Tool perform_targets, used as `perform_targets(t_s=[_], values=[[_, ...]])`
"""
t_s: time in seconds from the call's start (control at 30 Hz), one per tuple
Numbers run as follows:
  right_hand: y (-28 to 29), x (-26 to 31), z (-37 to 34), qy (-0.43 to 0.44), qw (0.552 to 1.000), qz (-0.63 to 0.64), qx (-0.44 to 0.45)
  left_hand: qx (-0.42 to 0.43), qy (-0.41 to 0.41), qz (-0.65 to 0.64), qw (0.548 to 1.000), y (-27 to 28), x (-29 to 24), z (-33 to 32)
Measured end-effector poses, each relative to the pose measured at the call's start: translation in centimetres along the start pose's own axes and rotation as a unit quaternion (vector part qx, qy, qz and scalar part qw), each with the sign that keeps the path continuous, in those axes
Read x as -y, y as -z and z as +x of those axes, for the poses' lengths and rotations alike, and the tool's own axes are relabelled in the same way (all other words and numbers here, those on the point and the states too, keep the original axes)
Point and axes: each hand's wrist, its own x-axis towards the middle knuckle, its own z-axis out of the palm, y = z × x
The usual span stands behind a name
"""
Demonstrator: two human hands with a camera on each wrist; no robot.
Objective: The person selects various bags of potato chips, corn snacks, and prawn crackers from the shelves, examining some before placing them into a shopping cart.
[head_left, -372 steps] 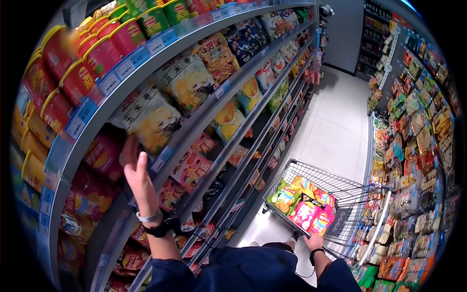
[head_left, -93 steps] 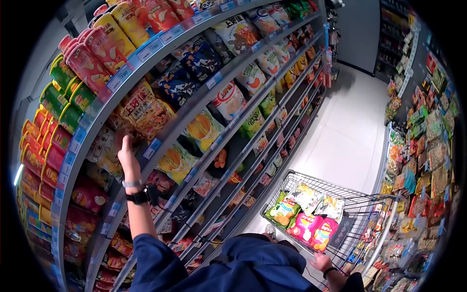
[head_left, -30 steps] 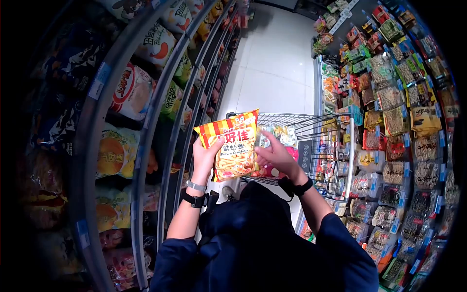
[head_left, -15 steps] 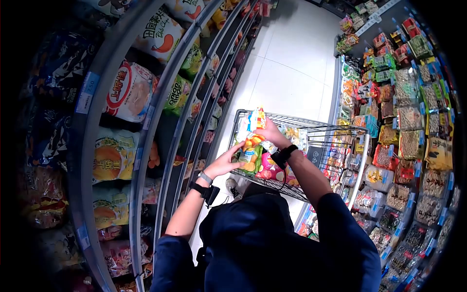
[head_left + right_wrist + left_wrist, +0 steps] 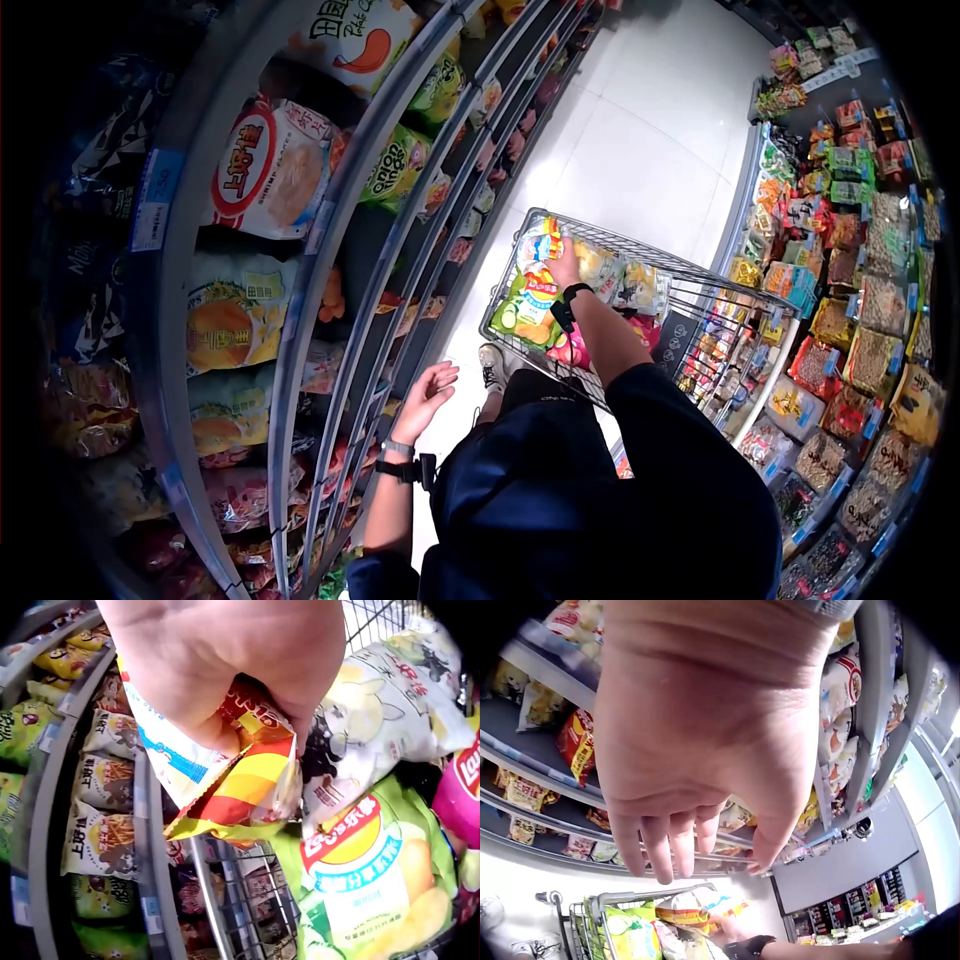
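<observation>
My right hand (image 5: 566, 265) pinches a red-and-yellow striped bag of prawn crackers (image 5: 251, 784) by its edge, at the far left corner of the wire shopping cart (image 5: 768, 385). In the right wrist view the bag is tilted, with its white and blue back partly showing; my palm hides its top. Right beside it lie a green bag of potato chips (image 5: 367, 877) and a white snack bag (image 5: 382, 705). A pink chip bag (image 5: 570, 348) is partly covered by my right arm. My left hand (image 5: 425, 400) hangs between shelf and cart, fingers relaxed, holding nothing.
Shelves of snack bags (image 5: 270, 170) run along the left, with metal rails (image 5: 345, 190) close to my left arm. Racks of packaged dry goods (image 5: 850, 290) line the right. White tiled floor (image 5: 640, 130) stretches ahead. My shoe (image 5: 492, 368) is beside the cart.
The prawn crackers came off the shelf in my left hand, were held by both hands, then went into the cart with my right. My left hand let go and drew back left.
</observation>
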Motion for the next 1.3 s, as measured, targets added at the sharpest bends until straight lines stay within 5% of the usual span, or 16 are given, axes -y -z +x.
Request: perform_targets(t_s=[0.17, 0.27, 0.47, 0.67, 0.87, 0.97, 1.07, 1.3], values=[[-2.7, -2.0, 0.8, -0.063, 0.993, -0.098, -0.025, -0.041, 0.007, -0.019, 0.999, -0.5, 3.1, -2.9], [-3.2, -1.7, 3.2, -0.181, 0.967, -0.178, 0.022, -0.051, 0.053, -0.024, 0.997, -1.4, 4.7, -4.3], [-2.3, 0.0, 6.8, -0.252, 0.933, -0.246, 0.079, -0.06, 0.124, -0.039, 0.99, -2.3, 6.4, -5.7], [-2.8, -1.5, 6.5, -0.206, 0.914, -0.342, 0.066, -0.053, 0.121, -0.042, 0.99, -2.1, 6.8, -4.0], [-2.1, -2.0, 3.0, -0.165, 0.973, -0.157, 0.028, -0.029, 0.102, -0.006, 0.994, -1.9, 4.1, -2.3], [0.6, 3.5, -1.3, 0.011, 0.99, -0.133, -0.044, -0.022, 0.082, 0.042, 0.996, -1.2, 3.0, -2.3], [1.4, 4.4, -3.0, 0.194, 0.957, -0.209, -0.051, -0.019, 0.079, 0.014, 0.997, -0.9, 1.9, -2.6], [-1.0, 1.6, -1.4, 0.156, 0.914, -0.359, 0.103, -0.015, 0.079, 0.043, 0.996, -0.7, 2.1, -4.1]])
